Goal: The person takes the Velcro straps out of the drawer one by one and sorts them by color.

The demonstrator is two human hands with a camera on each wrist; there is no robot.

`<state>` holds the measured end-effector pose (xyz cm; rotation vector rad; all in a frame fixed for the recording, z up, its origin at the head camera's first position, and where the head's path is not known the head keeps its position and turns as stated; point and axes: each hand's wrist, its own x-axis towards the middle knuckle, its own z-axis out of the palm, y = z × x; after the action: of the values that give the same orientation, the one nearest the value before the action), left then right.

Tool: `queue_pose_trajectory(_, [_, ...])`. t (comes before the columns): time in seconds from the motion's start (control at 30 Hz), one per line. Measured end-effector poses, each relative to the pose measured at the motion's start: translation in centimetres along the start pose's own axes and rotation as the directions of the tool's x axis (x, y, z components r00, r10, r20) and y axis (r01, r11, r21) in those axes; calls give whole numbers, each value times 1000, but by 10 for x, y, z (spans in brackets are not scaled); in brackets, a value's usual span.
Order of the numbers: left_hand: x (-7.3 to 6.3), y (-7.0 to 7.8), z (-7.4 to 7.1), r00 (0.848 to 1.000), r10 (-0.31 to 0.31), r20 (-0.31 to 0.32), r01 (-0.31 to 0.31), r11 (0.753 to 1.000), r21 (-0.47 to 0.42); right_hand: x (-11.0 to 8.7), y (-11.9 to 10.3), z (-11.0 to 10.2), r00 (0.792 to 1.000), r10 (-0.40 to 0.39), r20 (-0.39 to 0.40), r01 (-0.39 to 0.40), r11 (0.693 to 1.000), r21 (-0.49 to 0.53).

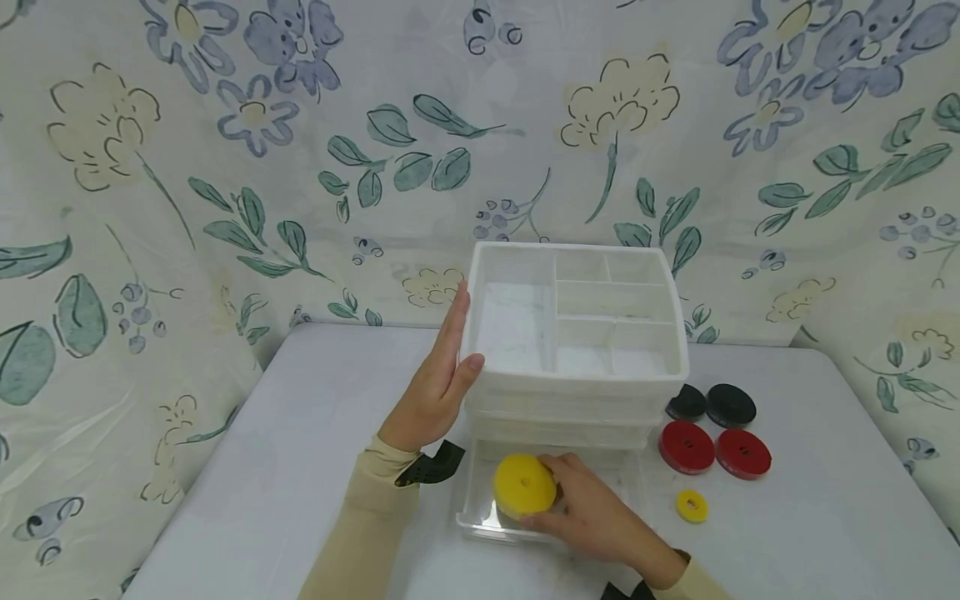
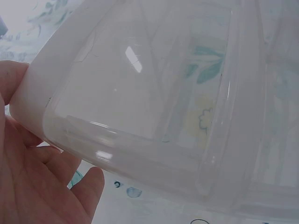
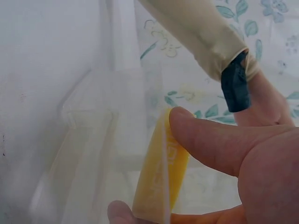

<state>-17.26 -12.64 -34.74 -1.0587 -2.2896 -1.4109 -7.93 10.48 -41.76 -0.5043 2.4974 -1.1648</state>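
Observation:
My right hand [image 1: 592, 508] grips a thick yellow disc [image 1: 525, 483] with a small centre hole, over the pulled-out clear bottom drawer [image 1: 480, 527]. In the right wrist view the thumb lies along the disc's edge and fingers reach round below, part of it showing through the clear drawer wall. A white plastic drawer organizer [image 1: 577, 379] stands behind, its upper drawers pushed in and its top divided into several compartments. With fairly straight fingers my left hand [image 1: 431, 396] rests against the organizer's left side, the thumb by its front corner.
Right of the organizer lie two red discs [image 1: 686, 447], a round black disc [image 1: 731, 406], a black piece with a notched edge [image 1: 686, 403] and a small yellow ring [image 1: 692, 506]. A flower-patterned sheet [image 1: 420, 167] hangs behind the white table [image 1: 337, 375].

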Motion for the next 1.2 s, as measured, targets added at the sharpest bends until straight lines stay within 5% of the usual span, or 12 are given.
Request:
queue_pose_trajectory(0.63, [-1,-2,0,1000,-4,-2,4,1000,3,-14,-6,-12,988,158,0,-158,987,9])
queue_pose_trajectory(1.2, [1,-1,0,1000,10,0,-10,1000,1,-31,-3,-25,975,212,-70,-210,977,36])
